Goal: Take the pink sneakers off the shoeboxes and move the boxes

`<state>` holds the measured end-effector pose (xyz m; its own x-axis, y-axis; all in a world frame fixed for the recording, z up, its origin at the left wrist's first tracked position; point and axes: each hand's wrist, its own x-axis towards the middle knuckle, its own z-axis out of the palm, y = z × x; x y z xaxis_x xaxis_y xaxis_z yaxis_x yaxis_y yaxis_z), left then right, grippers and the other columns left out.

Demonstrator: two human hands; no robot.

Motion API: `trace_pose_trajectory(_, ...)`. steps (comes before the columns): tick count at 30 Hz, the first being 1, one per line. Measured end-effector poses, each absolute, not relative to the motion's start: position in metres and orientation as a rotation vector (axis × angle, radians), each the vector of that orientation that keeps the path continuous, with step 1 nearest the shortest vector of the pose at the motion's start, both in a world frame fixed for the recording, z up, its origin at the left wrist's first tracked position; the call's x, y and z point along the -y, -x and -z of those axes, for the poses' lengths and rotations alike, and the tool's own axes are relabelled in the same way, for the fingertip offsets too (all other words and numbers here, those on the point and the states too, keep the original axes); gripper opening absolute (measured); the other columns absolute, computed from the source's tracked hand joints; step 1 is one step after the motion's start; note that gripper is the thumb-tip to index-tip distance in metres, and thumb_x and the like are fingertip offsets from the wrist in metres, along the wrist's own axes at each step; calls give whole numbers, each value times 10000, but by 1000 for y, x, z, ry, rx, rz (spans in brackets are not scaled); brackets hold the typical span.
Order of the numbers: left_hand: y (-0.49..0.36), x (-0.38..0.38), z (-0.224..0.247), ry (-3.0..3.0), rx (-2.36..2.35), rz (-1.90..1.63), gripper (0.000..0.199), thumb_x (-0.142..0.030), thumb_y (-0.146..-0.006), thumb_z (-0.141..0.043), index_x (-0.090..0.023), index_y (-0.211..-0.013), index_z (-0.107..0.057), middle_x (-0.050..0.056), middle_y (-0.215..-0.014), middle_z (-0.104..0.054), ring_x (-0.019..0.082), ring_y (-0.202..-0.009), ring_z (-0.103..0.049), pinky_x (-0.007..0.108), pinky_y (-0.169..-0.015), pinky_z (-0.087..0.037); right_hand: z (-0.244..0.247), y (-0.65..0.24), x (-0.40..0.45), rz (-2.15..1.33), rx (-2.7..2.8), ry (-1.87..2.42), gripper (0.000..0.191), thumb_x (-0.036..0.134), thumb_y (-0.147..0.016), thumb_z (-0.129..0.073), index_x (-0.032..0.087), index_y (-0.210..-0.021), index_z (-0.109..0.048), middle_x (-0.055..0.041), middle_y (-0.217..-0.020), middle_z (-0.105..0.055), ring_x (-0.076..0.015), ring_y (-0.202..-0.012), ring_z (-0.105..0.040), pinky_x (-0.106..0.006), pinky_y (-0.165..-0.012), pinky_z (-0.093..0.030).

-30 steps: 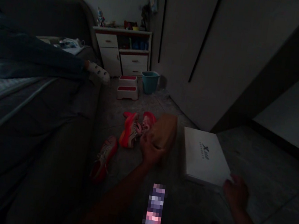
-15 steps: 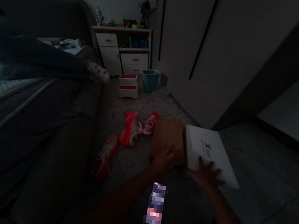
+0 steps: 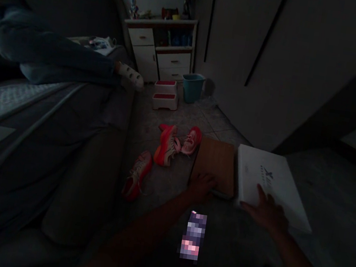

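On the dim floor in front of me lie a flat brown box [image 3: 216, 158] and, just right of it, a white shoebox lid or box [image 3: 277, 169] with a dark X-shaped logo and small print. My left hand [image 3: 202, 186] rests on the near left part of the brown box, fingers laid over its top. Across the near left part of the white box is my right hand [image 3: 268, 210], its fingers apart and its thumb at the edge. Between my forearms a lit phone [image 3: 193, 237] glows, its screen blurred out.
Red and cream sneakers [image 3: 166, 145] and pink shoes [image 3: 192, 141] lie left of the boxes. Farther back are a step stool [image 3: 165, 101], a teal bin [image 3: 192, 88] and a white cabinet [image 3: 145, 60]. Another person's jeans-clad leg [image 3: 59, 57] stretches across the bed [image 3: 90, 147].
The view has swung left and down, so everything sits farther right and higher in it. Both hands stay at their boxes; my right hand's fingers look less widely spread.
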<state>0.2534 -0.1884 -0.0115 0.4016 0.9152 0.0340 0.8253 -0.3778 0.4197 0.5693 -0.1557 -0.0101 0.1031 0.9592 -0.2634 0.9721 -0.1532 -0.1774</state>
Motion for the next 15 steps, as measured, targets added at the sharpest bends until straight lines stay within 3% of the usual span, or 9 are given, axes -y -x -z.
trace_pose_trajectory(4,-262,189,7,-2324,-1540,-374,518,-301,-975,-780,-261,-1491,-742,149,-1695,-586,394,-1568,-504,620,-1312,-402,7,-588,142,510,-2031,-2261,1337,850,-838,-741,260,-1888,-162,-275,-1817,-416,-623,-1526,-540,-747,-1183,-512)
trace_pose_trajectory(7,-285,196,10,-2293,-1472,-450,467,-277,-981,-751,-227,-1446,-760,173,-1644,-621,400,-1514,-561,623,-1297,-441,-5,-584,148,427,-2017,-2226,1283,836,-890,-694,248,-1892,-150,-267,-1816,-416,-605,-1509,-558,-719,-1177,-521)
trace_pose_trajectory(11,-328,204,35,-2030,-1108,-714,641,-305,-924,-811,-247,-1550,-692,163,-1562,-697,377,-1460,-645,559,-1279,-518,-26,-568,163,382,-1994,-2202,1167,773,-976,-649,258,-1898,-152,-240,-1846,-378,-581,-1549,-520,-678,-1167,-524)
trace_pose_trajectory(15,-386,189,62,-1471,-1113,-977,745,-431,-917,-833,-249,-1609,-624,166,-1606,-682,385,-1508,-629,579,-1323,-487,-39,-566,167,321,-2010,-2204,1156,699,-994,-678,219,-1900,-146,-239,-1812,-427,-549,-1488,-574,-629,-1128,-557)
